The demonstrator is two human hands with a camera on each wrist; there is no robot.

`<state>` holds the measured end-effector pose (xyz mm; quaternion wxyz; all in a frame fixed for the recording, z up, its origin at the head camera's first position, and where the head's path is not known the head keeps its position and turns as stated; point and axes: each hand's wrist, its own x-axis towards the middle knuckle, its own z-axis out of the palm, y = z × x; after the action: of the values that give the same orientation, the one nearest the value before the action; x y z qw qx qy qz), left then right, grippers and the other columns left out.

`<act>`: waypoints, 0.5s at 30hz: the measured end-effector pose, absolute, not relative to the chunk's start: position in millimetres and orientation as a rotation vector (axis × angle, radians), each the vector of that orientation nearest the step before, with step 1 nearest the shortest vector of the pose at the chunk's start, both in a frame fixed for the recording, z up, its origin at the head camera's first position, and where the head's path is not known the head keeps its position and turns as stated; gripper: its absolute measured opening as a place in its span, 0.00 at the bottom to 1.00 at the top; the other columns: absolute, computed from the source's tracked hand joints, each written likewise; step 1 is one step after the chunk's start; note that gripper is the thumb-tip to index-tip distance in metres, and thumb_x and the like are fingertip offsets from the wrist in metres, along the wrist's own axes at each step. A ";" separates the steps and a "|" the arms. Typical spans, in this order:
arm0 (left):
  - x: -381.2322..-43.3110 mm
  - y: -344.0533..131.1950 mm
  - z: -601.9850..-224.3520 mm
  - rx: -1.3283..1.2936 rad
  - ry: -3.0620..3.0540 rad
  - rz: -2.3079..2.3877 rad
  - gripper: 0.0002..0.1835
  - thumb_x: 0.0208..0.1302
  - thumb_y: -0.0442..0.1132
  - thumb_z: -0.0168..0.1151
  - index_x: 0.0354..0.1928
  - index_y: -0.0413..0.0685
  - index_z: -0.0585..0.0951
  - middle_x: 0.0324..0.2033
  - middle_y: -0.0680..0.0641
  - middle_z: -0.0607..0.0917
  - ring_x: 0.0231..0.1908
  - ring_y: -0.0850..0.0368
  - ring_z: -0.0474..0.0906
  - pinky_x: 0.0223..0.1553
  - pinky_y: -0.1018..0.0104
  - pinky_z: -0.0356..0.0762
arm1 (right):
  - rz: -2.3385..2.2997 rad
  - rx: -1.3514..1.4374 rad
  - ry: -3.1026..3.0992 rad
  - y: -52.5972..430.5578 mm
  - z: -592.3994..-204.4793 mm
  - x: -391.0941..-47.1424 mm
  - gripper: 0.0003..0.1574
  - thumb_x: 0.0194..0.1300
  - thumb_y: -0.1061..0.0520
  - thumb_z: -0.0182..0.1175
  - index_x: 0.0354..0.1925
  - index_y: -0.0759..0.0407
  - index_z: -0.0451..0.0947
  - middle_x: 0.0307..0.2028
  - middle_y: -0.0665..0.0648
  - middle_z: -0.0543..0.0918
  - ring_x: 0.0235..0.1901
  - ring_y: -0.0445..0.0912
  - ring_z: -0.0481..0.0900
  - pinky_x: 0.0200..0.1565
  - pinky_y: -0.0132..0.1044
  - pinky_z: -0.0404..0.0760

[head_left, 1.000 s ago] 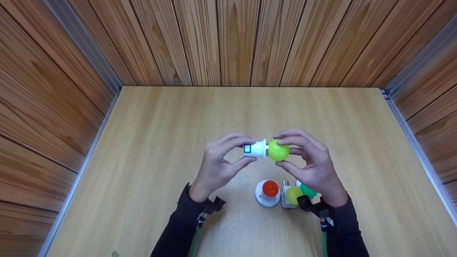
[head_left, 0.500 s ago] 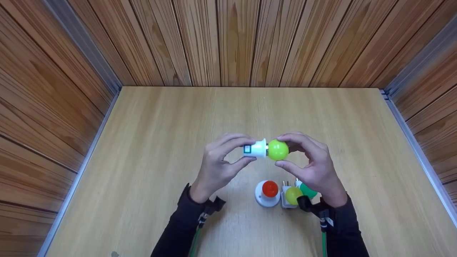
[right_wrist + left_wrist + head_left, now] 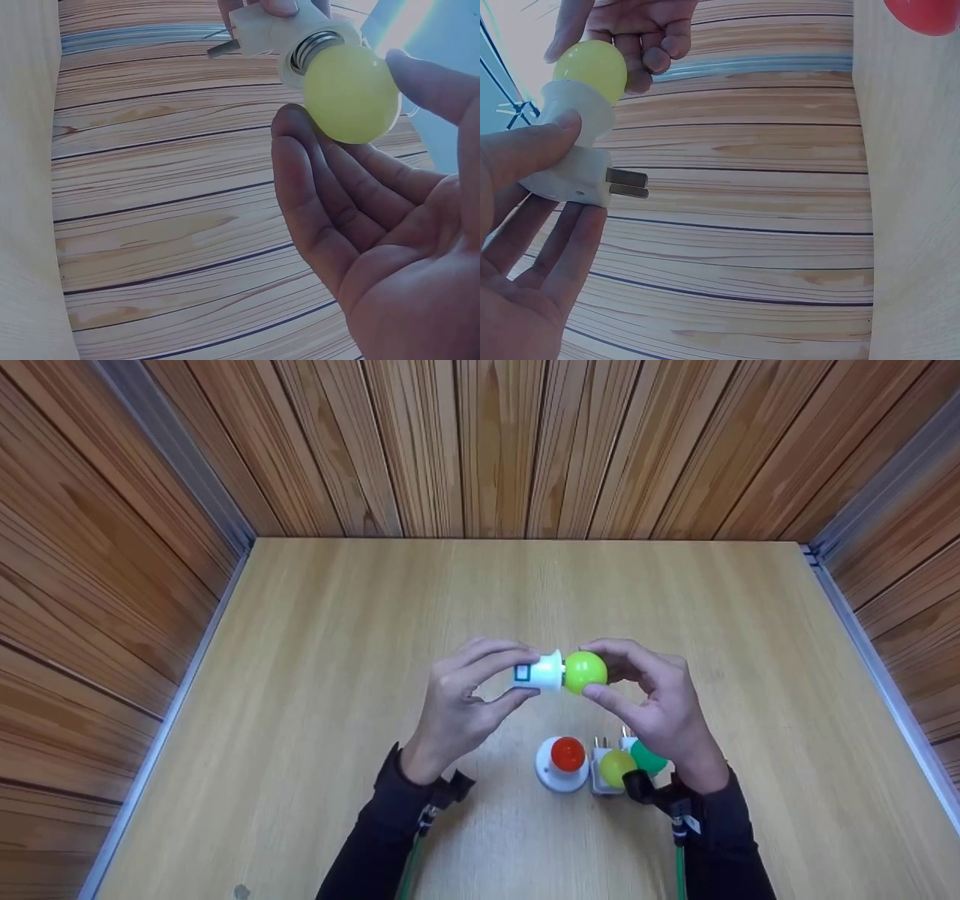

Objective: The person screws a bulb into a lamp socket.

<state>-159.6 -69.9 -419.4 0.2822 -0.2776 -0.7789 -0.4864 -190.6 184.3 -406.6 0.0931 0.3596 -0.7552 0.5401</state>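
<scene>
My left hand (image 3: 469, 701) grips a white plug-in lamp socket (image 3: 538, 672) between thumb and fingers, above the table. Two flat metal prongs (image 3: 628, 182) stick out of the socket's side in the left wrist view. At the socket's mouth sits a yellow-green light bulb (image 3: 585, 672), pinched by the thumb and fingers of my right hand (image 3: 660, 701). Part of the bulb's metal screw thread (image 3: 313, 49) shows outside the socket in the right wrist view. Thumb and fingertips lie on opposite sides of the bulb's round glass.
On the wooden table (image 3: 360, 607), nearer me, a red bulb (image 3: 568, 754) stands in a round white base (image 3: 559, 781). Beside it are a yellow bulb (image 3: 616, 769) in a pronged white socket and a green bulb (image 3: 648, 758), partly behind my right wrist. Plank walls (image 3: 495, 450) enclose the table.
My right thumb and fingers have shifted their place around the bulb, the thumb now higher on its near side. The left hand keeps the socket almost still.
</scene>
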 end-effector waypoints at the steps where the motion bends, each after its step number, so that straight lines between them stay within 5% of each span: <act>1: -159.8 -70.0 -419.5 -0.743 -2.080 -1.307 0.18 0.61 0.36 0.79 0.52 0.43 0.90 0.48 0.45 0.93 0.51 0.53 0.89 0.56 0.64 0.89 | 1.601 1.068 -2.241 184.2 -406.8 -190.7 0.28 0.61 0.75 0.68 0.60 0.68 0.81 0.52 0.41 0.90 0.46 0.34 0.90 0.49 0.25 0.89; 7: -159.1 -70.4 -419.5 -0.734 -2.066 -1.336 0.18 0.61 0.36 0.79 0.53 0.42 0.90 0.48 0.45 0.93 0.51 0.54 0.89 0.57 0.64 0.90 | 1.629 1.101 -2.201 183.7 -408.4 -191.4 0.31 0.62 0.75 0.67 0.65 0.71 0.77 0.57 0.42 0.88 0.52 0.34 0.89 0.55 0.25 0.88; 11: -158.8 -70.7 -418.8 -0.730 -2.076 -1.361 0.18 0.62 0.37 0.78 0.54 0.41 0.89 0.49 0.44 0.92 0.51 0.53 0.89 0.57 0.63 0.90 | 1.590 1.203 -2.073 181.4 -409.1 -193.0 0.37 0.56 0.72 0.75 0.64 0.74 0.75 0.62 0.55 0.84 0.61 0.39 0.86 0.62 0.27 0.86; 15: -158.9 -70.9 -418.3 -0.735 -2.078 -1.400 0.19 0.62 0.37 0.78 0.55 0.40 0.88 0.49 0.42 0.92 0.48 0.53 0.90 0.54 0.59 0.92 | 1.428 1.258 -1.970 176.9 -407.8 -194.3 0.27 0.63 0.59 0.77 0.55 0.71 0.80 0.59 0.68 0.82 0.63 0.43 0.83 0.66 0.28 0.84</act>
<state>-158.9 -70.9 -418.3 0.2622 -0.2717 -0.7679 -0.5174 -194.3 176.9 -407.8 0.2001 0.4500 -0.7047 0.5108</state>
